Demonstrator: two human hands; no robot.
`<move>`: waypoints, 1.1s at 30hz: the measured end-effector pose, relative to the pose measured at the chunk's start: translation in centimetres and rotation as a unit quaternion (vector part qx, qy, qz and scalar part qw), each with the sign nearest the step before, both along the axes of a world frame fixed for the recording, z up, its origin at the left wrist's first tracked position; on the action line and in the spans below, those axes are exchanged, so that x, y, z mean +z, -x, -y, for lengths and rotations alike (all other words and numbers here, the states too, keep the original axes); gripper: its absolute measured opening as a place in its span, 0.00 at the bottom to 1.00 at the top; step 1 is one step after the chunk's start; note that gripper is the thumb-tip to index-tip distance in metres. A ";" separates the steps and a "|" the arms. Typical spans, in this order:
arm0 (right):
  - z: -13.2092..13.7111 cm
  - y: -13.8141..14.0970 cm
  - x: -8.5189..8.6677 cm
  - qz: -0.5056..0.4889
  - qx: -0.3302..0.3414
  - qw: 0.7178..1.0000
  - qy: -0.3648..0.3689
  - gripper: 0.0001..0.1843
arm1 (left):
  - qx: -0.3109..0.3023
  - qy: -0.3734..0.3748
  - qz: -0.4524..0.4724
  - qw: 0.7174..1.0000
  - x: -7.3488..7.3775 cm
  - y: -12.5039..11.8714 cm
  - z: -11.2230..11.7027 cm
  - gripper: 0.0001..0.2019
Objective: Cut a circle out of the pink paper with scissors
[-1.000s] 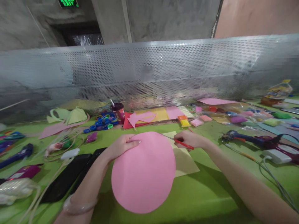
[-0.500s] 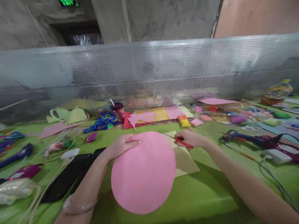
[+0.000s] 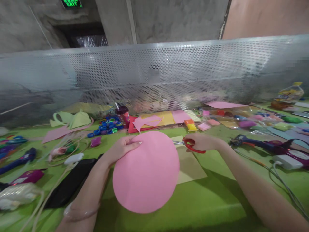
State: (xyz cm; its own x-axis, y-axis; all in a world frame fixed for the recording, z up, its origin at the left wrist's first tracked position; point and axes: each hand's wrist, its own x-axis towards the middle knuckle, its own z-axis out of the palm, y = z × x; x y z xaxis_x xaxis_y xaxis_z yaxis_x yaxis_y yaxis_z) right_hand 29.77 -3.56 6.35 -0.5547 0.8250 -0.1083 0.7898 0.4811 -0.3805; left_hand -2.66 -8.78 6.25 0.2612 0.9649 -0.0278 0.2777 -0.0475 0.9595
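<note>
A large round sheet of pink paper (image 3: 147, 174) is held up over the table, gripped at its upper left edge by my left hand (image 3: 124, 147). My left thumb lies on its front; the other fingers are mostly behind it. My right hand (image 3: 201, 141) is closed around the red handles of a pair of scissors (image 3: 193, 147). Their metal blades point left at the paper's upper right edge, the tips reaching it or passing behind. Under the pink paper, a pale yellow sheet (image 3: 191, 169) lies on the green table (image 3: 212, 199).
Black phone-like slabs (image 3: 70, 185) and cables lie at left. Behind are blue rings (image 3: 106, 125), a dark red cup (image 3: 123, 116), paper scraps (image 3: 147, 121) and small coloured packets (image 3: 190, 125). A white adapter (image 3: 287, 162) is at right. A perforated metal screen (image 3: 178, 74) bounds the back.
The pink paper has risen slightly and shifted a little left. My right hand has moved slightly right with the scissors, whose red handles are now turned more into view.
</note>
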 end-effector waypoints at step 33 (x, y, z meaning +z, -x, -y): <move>1.4 4.7 -0.8 -0.462 -0.125 0.877 0.038 0.11 | 0.113 -0.039 0.006 0.993 -2.0 -0.6 -2.1 0.19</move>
State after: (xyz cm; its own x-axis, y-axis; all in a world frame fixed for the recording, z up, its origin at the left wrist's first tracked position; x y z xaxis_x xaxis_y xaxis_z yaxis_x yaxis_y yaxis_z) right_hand 25.09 -5.01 5.50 -0.2382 0.9430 0.2323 0.2053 0.2826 -0.9370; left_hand -2.06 -6.67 4.29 0.0385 0.9980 0.0505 0.2781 -0.0593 0.9587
